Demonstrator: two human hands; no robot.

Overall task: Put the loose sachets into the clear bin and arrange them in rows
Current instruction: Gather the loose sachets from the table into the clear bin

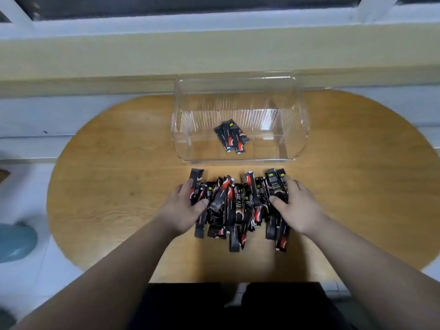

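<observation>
A clear bin (300,129) stands upright and open-topped, with a few black-and-red stick sachets (232,136) overlapping askew on its floor, near the middle. Just in front of the bin, matching loose sachets (234,206) lie in a jumbled heap, most pointing toward it.

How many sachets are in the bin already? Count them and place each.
3, in one overlapping bunch mid-floor of the bin: left sachet, middle sachet, right sachet. More may be hidden beneath.

The clear bin (269,144) stands open-topped, its floor mostly bare (a few sachets (232,136) lie mid-floor). Its near wall rises between floor and sachet pile (238,206).
</observation>
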